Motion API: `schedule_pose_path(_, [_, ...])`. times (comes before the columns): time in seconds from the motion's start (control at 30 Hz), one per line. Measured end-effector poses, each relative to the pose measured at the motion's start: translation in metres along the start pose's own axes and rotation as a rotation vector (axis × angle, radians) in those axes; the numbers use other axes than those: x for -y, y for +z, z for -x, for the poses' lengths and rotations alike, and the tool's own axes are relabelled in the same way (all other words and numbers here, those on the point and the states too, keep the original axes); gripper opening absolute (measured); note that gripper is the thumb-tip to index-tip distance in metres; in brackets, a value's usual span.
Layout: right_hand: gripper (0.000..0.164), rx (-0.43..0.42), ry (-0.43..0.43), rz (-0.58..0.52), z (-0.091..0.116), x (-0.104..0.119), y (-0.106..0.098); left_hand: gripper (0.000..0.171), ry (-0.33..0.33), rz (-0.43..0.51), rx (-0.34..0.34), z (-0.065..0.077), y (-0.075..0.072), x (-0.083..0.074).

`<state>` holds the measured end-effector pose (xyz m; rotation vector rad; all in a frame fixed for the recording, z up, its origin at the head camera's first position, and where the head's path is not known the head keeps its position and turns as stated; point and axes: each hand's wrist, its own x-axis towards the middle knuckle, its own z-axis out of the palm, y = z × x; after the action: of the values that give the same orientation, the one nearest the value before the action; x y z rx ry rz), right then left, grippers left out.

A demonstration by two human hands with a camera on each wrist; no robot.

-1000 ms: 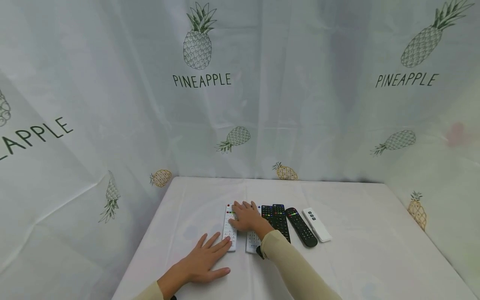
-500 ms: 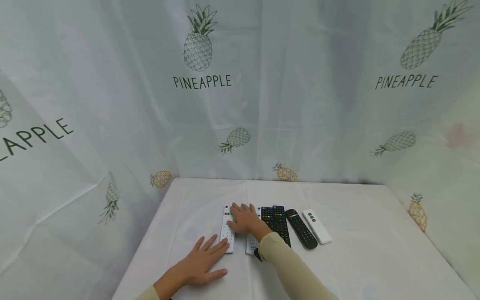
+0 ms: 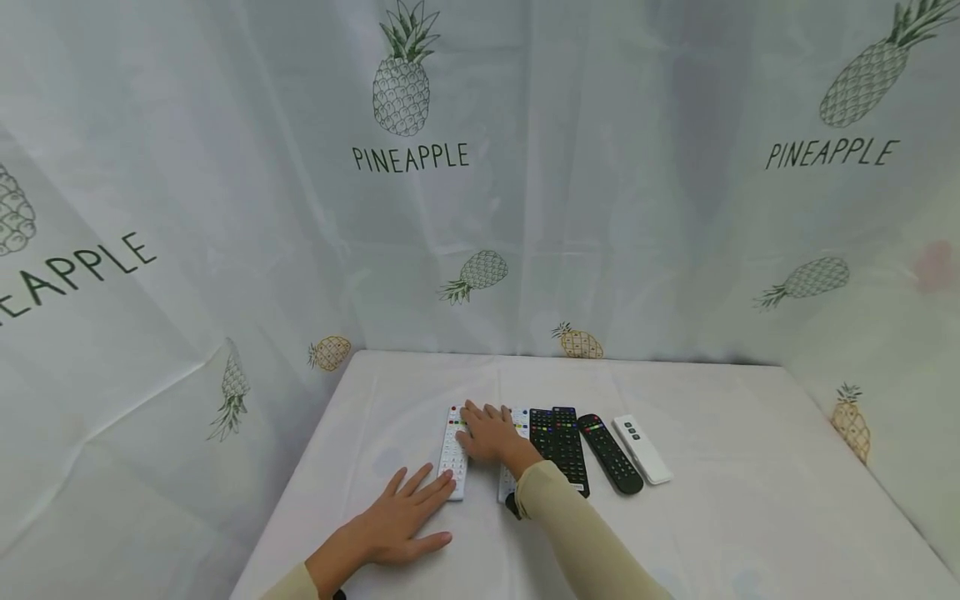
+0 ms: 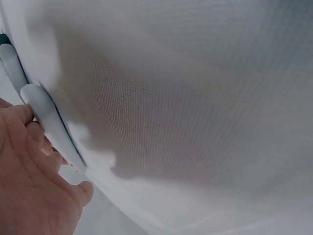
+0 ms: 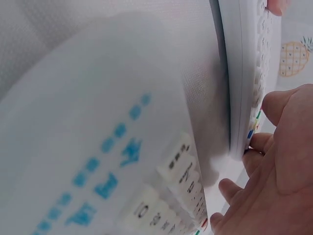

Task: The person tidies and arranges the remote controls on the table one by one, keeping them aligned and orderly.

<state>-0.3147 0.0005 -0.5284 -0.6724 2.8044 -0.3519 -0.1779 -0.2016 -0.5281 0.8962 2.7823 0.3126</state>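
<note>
A long white remote control (image 3: 453,457) lies flat at the left end of a row on the table. My left hand (image 3: 399,521), fingers spread, touches its near end with the fingertips. Over its far end reaches my right hand (image 3: 491,437), fingers extended, the thumb at its right side. Under the right wrist a second white remote (image 3: 506,485) is partly hidden; its blue print shows large in the right wrist view. The left wrist view has the fingertips at the edge of the white remote (image 4: 51,122).
Right of the hands lie two black button remotes (image 3: 567,450) side by side, a rounded black remote (image 3: 611,454) and a smaller white remote (image 3: 642,450), both slanted. White cloth covers the table (image 3: 720,450). A pineapple-print curtain (image 3: 615,208) hangs behind.
The left-end white remote has shifted a little left under both hands, widening the gap to the second white remote. The head view has turned slightly.
</note>
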Motion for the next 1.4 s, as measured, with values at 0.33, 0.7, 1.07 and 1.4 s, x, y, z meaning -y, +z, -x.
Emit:
schedule_pose_path(0.33, [0.057,-0.01,-0.011,0.034,0.0,0.001,-0.001,0.074,0.003,-0.011,0.021,0.001,0.002,0.006])
schedule_pose_path(0.7, [0.058,-0.026,-0.038,0.005,-0.006,0.008,0.006,0.076,-0.002,-0.017,-0.011,0.009,0.005,0.014])
schedule_pose_path(1.07, [0.059,-0.029,-0.048,0.021,-0.009,0.019,0.007,0.075,-0.032,-0.003,-0.03,0.017,0.007,0.021])
schedule_pose_path(1.4, [0.059,-0.013,-0.029,-0.006,-0.009,0.024,0.007,0.075,-0.032,0.014,-0.03,0.023,0.003,0.024])
